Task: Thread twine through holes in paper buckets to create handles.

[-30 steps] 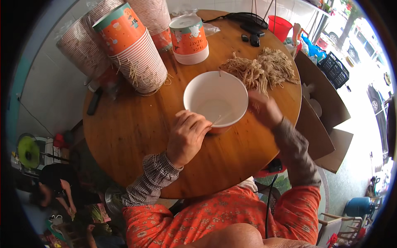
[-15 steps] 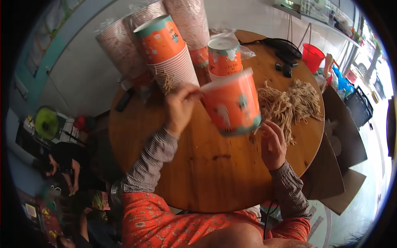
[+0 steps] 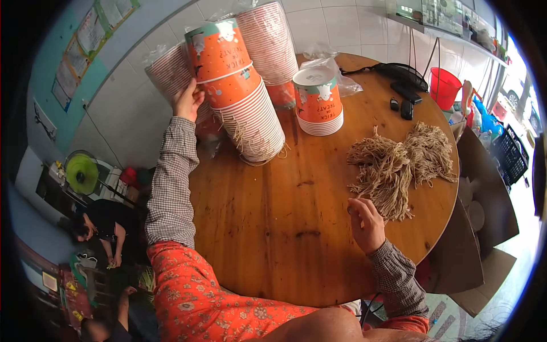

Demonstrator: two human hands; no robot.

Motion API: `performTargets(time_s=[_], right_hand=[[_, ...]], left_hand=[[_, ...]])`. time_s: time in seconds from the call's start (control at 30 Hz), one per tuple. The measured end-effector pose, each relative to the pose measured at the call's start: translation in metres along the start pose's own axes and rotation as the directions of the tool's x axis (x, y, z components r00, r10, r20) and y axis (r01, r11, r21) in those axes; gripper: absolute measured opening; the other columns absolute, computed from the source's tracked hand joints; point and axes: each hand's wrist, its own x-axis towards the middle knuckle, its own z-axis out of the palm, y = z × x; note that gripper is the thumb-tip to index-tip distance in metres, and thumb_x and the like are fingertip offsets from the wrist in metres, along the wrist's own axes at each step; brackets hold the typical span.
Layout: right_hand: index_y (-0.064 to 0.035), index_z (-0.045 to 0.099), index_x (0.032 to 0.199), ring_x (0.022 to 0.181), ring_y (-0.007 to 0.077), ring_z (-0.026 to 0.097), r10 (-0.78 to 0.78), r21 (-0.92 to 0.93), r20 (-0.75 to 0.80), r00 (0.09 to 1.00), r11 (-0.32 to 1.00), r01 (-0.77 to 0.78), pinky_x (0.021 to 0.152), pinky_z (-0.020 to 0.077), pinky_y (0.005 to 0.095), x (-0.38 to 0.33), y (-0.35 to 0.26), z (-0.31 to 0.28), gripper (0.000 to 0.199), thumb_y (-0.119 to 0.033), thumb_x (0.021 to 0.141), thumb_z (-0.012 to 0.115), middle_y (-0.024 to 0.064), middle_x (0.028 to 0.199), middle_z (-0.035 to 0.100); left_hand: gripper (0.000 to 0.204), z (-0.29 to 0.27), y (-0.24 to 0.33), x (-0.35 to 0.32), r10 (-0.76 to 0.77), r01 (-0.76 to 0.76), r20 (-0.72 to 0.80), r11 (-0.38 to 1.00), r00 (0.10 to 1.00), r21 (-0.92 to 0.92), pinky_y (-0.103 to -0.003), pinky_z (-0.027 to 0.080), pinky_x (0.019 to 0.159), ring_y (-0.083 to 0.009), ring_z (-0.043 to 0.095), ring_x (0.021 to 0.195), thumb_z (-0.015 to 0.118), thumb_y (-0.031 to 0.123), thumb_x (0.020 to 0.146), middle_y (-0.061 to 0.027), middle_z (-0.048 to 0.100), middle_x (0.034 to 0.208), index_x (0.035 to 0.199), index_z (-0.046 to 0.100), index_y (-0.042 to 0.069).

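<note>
On the round brown wooden table (image 3: 256, 222) before you, clear-plastic-wrapped stacks of paper tubs (image 3: 268, 43) stand at the back, close behind your working area. A short stack of orange-and-teal paper tubs (image 3: 317, 101) stands upside down to the right, between the tall stack and the black mesh item (image 3: 399, 73). Small black objects (image 3: 406, 109) lie beyond the tangled beige string bundle (image 3: 379, 159); a red plastic bucket (image 3: 445, 88) and an open brown cardboard box (image 3: 493, 176) sit beyond the table's right edge. The topmost orange-and-teal paper tub (image 3: 219, 54) rests upside down, leaning slightly, on the tall stack of nested white-rimmed paper tubs (image 3: 250, 119). Your left hand (image 3: 187, 104) is at its near-left rim, fingers partly curled and touching; whether they grip cannot be determined. Your right hand (image 3: 367, 224) hovers just beside the string bundle's near end, fingers loosely bent and spread from the palm, with nothing visible in it.
</note>
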Motion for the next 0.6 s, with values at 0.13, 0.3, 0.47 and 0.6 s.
performTargets(time_s=[0.13, 0.3, 0.47, 0.6], right_hand=[[-0.0027, 0.06, 0.112, 0.079, 0.03, 0.066, 0.053, 0.017, 0.063, 0.997, 0.998, -0.054, 0.064, 0.055, 0.0354, -0.002, -0.003, -0.005, 0.027, 0.001, 0.085, 0.059, 0.0131, 0.102, 0.063], [-0.0029, 0.059, 0.113, 0.079, 0.0303, 0.065, 0.051, 0.017, 0.107, 0.993, 0.998, -0.053, 0.065, 0.0545, 0.0358, -0.004, 0.0, -0.007, 0.029, 0.001, 0.084, 0.059, 0.0133, 0.1, 0.063], [-0.0011, 0.06, 0.111, 0.068, 0.025, 0.065, 0.038, 0.017, 0.115, 0.993, 0.999, -0.04, 0.058, 0.0535, 0.0318, 0.001, -0.004, -0.007, 0.023, 0.002, 0.088, 0.058, 0.0142, 0.098, 0.064], [-0.002, 0.059, 0.112, 0.072, 0.029, 0.065, 0.039, 0.023, 0.139, 0.99, 0.999, -0.043, 0.06, 0.0539, 0.0351, 0.001, -0.006, -0.011, 0.026, 0.001, 0.086, 0.059, 0.0139, 0.097, 0.063]], left_hand=[[0.058, 0.013, 0.0, -0.002, 0.224, -0.109, -0.262, 0.913, 0.939, 0.393, -0.033, 0.05, 0.081, -0.0203, 0.059, 0.101, 0.071, 0.043, 0.085, -0.0098, 0.057, 0.117, 0.123, 0.052, 0.004], [0.066, 0.055, 0.039, 0.011, 0.793, -0.609, 0.168, 0.294, 0.586, 0.736, -0.044, 0.034, 0.107, -0.0352, 0.046, 0.124, 0.061, 0.044, 0.091, -0.0194, 0.05, 0.133, 0.14, 0.042, 0.004], [0.043, 0.069, 0.037, 0.025, 0.682, -0.727, 0.479, 0.112, 0.552, 0.677, -0.041, 0.039, 0.102, -0.034, 0.051, 0.119, 0.06, 0.035, 0.093, -0.0199, 0.056, 0.126, 0.124, 0.06, 0.005], [0.045, 0.067, 0.005, 0.01, 0.718, -0.697, 0.446, 0.075, 0.534, 0.714, -0.042, 0.039, 0.1, -0.0324, 0.05, 0.119, 0.06, 0.032, 0.093, -0.0149, 0.057, 0.126, 0.13, 0.055, 0.007]])
